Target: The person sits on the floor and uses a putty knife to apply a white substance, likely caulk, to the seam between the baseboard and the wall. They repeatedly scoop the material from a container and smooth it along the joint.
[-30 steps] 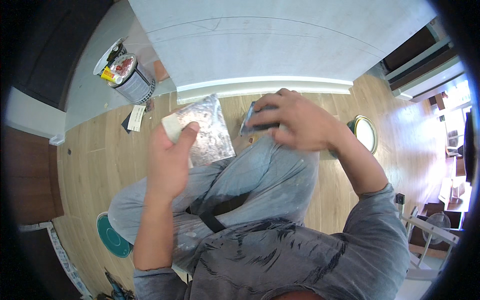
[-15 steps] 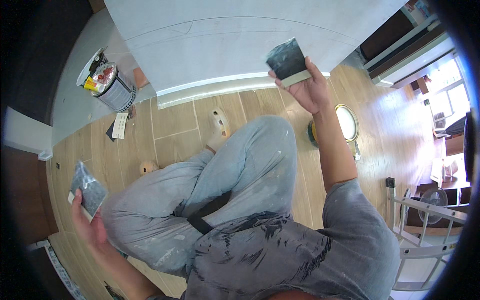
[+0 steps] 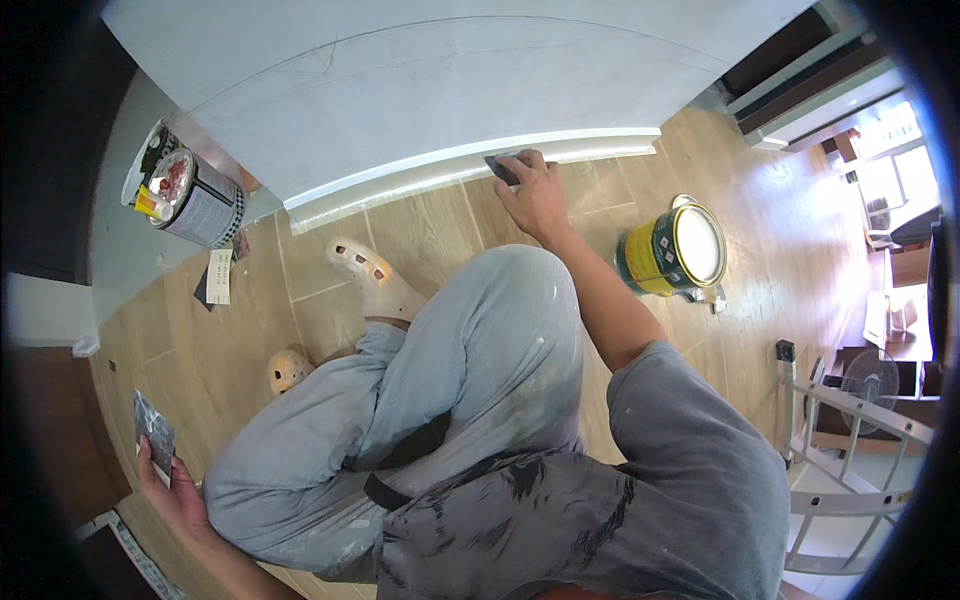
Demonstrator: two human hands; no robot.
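Observation:
My right hand point(image 3: 535, 195) grips a small dark flat scraper point(image 3: 500, 168) at the white skirting board point(image 3: 370, 200) along the foot of the grey wall panel point(image 3: 420, 80), right of its middle. My left hand point(image 3: 175, 490) is low at the left beside my bent left knee, closed on a square silvery-grey scraper point(image 3: 153, 418) with a pale edge. I sit cross-legged, and my pale clogs point(image 3: 355, 265) show in front of my legs.
An open green and yellow can point(image 3: 648, 260) of white stuff stands right of my arm. Smudged tins point(image 3: 200, 205) and loose pale sheets point(image 3: 219, 277) lie left. An aluminium ladder point(image 3: 845, 500) and a fan point(image 3: 870, 380) are at the lower right; a door opening is upper right.
My hands have parted: the left moved down and left with its scraper; the right rose in front of the panel, then came down to the skirting with the dark scraper.

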